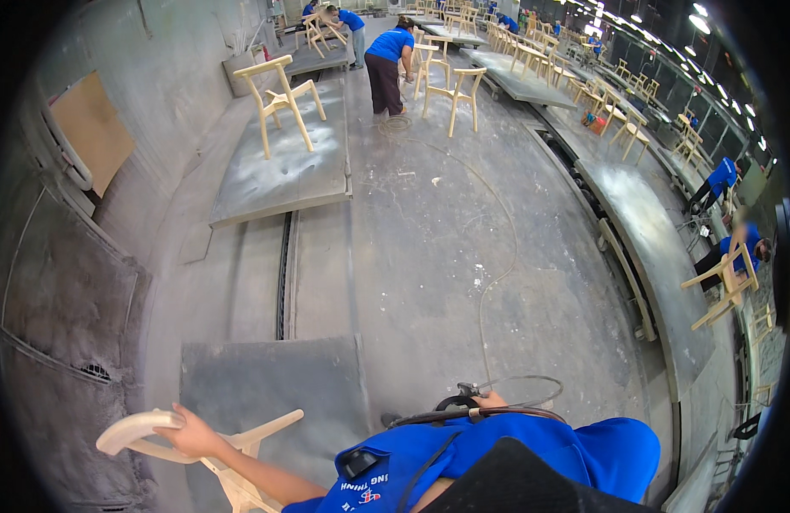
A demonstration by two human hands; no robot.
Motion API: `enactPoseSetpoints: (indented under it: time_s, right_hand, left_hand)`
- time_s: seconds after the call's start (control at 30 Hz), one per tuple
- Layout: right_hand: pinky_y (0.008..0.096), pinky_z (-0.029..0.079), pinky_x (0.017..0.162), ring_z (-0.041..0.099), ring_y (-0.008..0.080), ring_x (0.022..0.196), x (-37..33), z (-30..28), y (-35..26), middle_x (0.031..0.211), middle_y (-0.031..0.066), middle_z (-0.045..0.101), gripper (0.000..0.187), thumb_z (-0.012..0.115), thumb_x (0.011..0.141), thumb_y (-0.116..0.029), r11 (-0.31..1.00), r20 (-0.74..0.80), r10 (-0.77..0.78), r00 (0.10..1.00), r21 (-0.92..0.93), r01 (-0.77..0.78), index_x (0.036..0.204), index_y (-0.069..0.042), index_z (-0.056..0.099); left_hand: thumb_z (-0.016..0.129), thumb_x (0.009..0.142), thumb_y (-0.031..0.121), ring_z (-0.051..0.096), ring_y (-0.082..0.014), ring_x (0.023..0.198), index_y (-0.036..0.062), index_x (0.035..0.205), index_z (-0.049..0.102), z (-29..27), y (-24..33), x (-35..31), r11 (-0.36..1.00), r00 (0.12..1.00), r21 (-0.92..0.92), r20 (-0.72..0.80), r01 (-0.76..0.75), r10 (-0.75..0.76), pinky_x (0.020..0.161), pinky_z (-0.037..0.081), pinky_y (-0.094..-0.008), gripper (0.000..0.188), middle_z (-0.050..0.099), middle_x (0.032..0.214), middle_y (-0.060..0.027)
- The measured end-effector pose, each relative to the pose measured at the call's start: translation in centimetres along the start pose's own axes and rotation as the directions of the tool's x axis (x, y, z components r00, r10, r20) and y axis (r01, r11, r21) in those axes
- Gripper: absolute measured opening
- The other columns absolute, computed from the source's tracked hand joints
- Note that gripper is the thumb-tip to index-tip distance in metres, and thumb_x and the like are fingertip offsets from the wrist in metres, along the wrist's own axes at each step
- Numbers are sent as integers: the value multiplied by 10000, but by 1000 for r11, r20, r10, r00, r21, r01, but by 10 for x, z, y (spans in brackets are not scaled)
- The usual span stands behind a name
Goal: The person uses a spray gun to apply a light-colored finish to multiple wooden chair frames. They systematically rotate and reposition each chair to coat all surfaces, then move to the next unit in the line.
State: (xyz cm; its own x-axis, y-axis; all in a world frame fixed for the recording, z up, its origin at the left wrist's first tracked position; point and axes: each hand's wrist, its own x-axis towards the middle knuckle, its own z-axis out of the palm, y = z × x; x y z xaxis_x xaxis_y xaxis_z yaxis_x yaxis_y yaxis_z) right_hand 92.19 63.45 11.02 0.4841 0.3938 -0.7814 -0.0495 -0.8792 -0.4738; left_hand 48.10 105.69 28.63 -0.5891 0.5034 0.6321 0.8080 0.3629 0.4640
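Observation:
My left hand point(195, 433) is closed around the curved back rail of a pale, unfinished wooden chair point(140, 427) at the lower left. The chair's frame spreads below my forearm on a grey platform, and part of it is cut off by the lower edge. Close to my body at the lower middle, my right hand point(491, 399) grips a black air tool point(468, 390) that looks like a round sander. Most of that tool and my right fingers are hidden, so its exact kind is unclear. A hose point(523, 409) loops beside it.
A thin hose point(508, 265) trails across the floor. Ahead, another wooden chair point(284, 103) stands on a grey platform point(280, 184). A person in blue point(392, 51) bends near more chairs. Long low platforms point(647, 231) with chairs and other workers line the right. A stained wall point(61, 299) bounds the left.

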Motion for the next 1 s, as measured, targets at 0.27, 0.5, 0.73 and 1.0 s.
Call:
enactPoseSetpoints:
  time_s: [0.27,0.5,0.73,1.0]
  right_hand:
    - [300,405,432,555,140,487,102,-40,-84,662,50,646,328,764,851,-365,962,224,-62,973,271,-1,816,-47,690]
    - [330,476,578,643,153,687,215,-38,-198,744,45,685,416,747,849,-439,951,459,-262,849,-29,309,981,-44,757]
    - [367,522,662,683,182,813,215,14,-295,848,55,702,519,666,904,-601,850,682,-266,681,-166,499,992,-90,698]
    - [356,524,683,691,197,878,150,98,-260,917,76,703,575,560,969,-631,860,793,-141,592,-198,471,1034,-68,657]
  left_hand:
    - [709,818,240,668,-401,1091,12,1469,482,-39,27,-17,995,954,37,284,92,-99,906,534,-478,726,667,1261,-221]
    - [779,753,108,690,-362,1054,-43,1273,602,-101,81,-112,910,892,-406,436,78,118,930,523,-410,570,706,1109,-221]
    - [768,731,26,688,-288,1093,-19,1375,577,-174,76,-171,843,743,-535,546,-46,387,972,509,-371,674,691,1248,-192]
    - [798,771,-13,643,-255,1183,-13,1345,604,-185,-71,-120,591,603,-607,761,531,239,1023,496,-380,606,646,1338,-203]
